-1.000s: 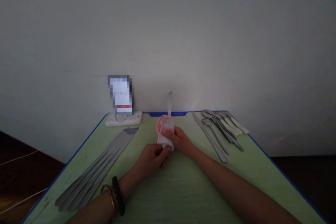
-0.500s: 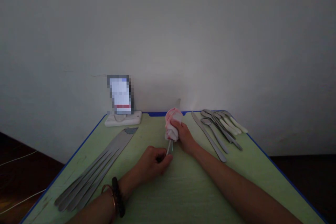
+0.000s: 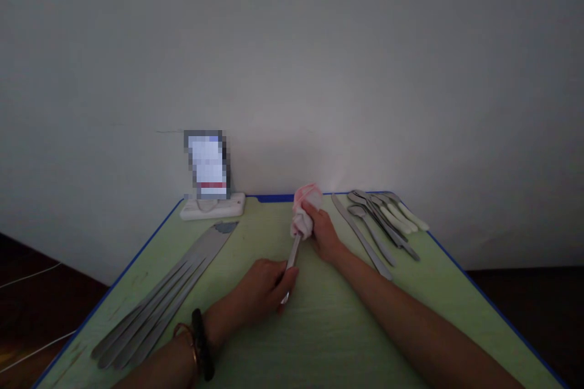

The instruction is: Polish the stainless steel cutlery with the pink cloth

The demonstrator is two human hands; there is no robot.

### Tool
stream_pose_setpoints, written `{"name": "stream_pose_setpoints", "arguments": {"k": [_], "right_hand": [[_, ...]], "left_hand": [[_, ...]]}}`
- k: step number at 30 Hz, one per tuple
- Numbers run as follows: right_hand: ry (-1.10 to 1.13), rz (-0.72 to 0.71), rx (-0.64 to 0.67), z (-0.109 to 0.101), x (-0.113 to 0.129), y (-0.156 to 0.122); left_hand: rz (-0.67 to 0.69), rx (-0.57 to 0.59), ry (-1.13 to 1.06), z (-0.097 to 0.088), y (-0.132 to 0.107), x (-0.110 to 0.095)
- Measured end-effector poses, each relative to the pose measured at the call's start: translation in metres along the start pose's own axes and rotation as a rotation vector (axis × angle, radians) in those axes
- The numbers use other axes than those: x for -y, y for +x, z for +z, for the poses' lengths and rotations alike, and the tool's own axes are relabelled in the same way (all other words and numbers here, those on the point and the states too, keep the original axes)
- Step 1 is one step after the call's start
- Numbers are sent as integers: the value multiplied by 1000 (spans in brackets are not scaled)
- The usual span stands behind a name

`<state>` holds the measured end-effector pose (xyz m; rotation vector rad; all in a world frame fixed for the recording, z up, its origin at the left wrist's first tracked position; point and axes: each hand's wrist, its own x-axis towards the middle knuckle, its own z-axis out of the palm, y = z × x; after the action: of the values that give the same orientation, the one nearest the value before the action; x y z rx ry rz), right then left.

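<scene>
The fingers of the left hand (image 3: 262,289) pinch the handle of a metal utensil (image 3: 294,250), thumb uppermost, with a little of its end showing below the thumb. The fingers of the right hand (image 3: 325,236) are closed around a pink and white cloth (image 3: 310,197), bunched over the utensil's far part; what lies inside the folds is hidden. Judging by this grip, the wiping of this piece seems under way rather than finished. The utensil thus runs from between the left fingers, across a short bare stretch, into the cloth beneath the right ones, tilted away from the person. Farther out, a loose knife (image 3: 358,236) and a spoon (image 3: 358,211) lie just right of the right hand, with a cutlery pile (image 3: 407,217) beyond; left on the table (image 3: 319,340), a fan of knives (image 3: 194,252) rests. Which group is done and which is left cannot be told. Behind the fan stands a blurred screen (image 3: 207,164).
</scene>
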<state>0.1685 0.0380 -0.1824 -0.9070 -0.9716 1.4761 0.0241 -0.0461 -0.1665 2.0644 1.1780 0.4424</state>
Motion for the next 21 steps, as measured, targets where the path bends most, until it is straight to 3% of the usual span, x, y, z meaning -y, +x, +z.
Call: {"name": "stream_pose_setpoints", "arguments": {"k": [4, 9, 12, 17, 21], "right_hand": [[114, -56, -115, -12, 8, 14], [167, -125, -214, -21, 17, 21], [4, -94, -163, -17, 15, 14], [-336, -70, 82, 2, 4, -7], [-279, -34, 45, 4, 0, -8]], "left_hand": [[68, 75, 23, -4, -5, -7], [81, 63, 49, -2, -6, -8], [42, 10, -14, 0, -2, -3], [-61, -122, -144, 0, 6, 6], [-36, -63, -84, -1, 6, 6]]}}
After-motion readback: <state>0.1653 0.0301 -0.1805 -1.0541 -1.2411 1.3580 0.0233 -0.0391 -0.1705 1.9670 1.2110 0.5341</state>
